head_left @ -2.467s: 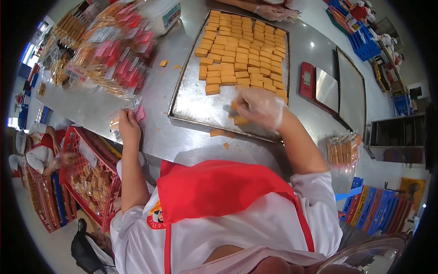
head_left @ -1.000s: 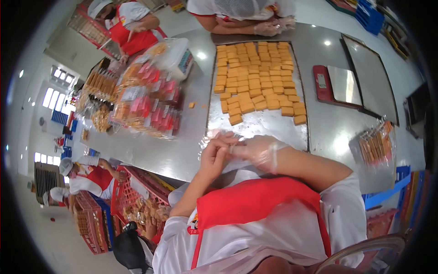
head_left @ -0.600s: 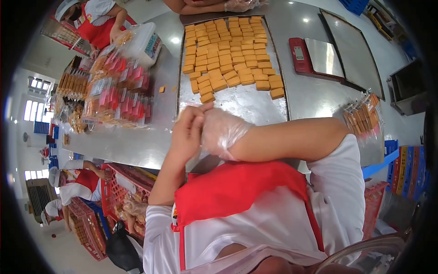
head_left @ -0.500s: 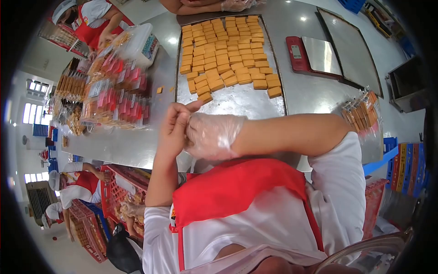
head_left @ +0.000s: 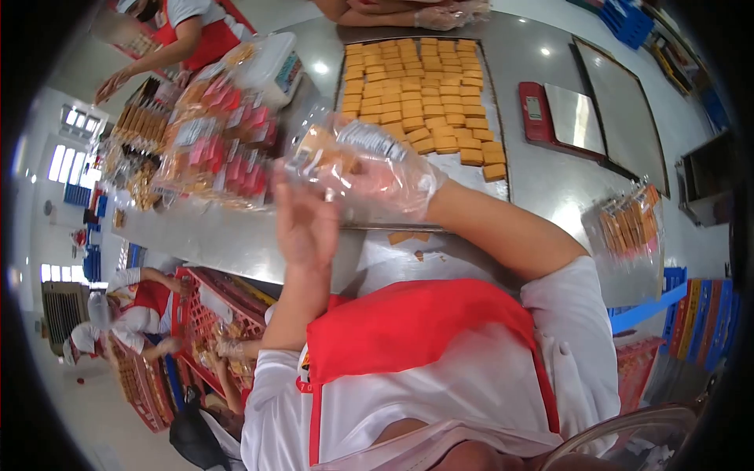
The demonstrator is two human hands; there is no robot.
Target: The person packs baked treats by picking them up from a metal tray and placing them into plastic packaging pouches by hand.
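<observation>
You have a clear bag with biscuits inside up in front of you, over the near left part of the table; take it as the centre of the dial. At four o'clock, your gloved right hand is clamped on it, beside a printed label. At seven o'clock, your bare left hand is blurred, its fingers raised and spread just beside the bag; you cannot tell whether they touch it. At two o'clock lies a metal tray covered in rows of rectangular biscuits, its near part bare. At five o'clock, broken pieces lie near the tray's close edge. A heap of filled packets sits at nine o'clock, with a white tub at eleven. At three o'clock stands a red scale. A co-worker's gloved hand rests at one o'clock; a red crate is at seven, below the table.
</observation>
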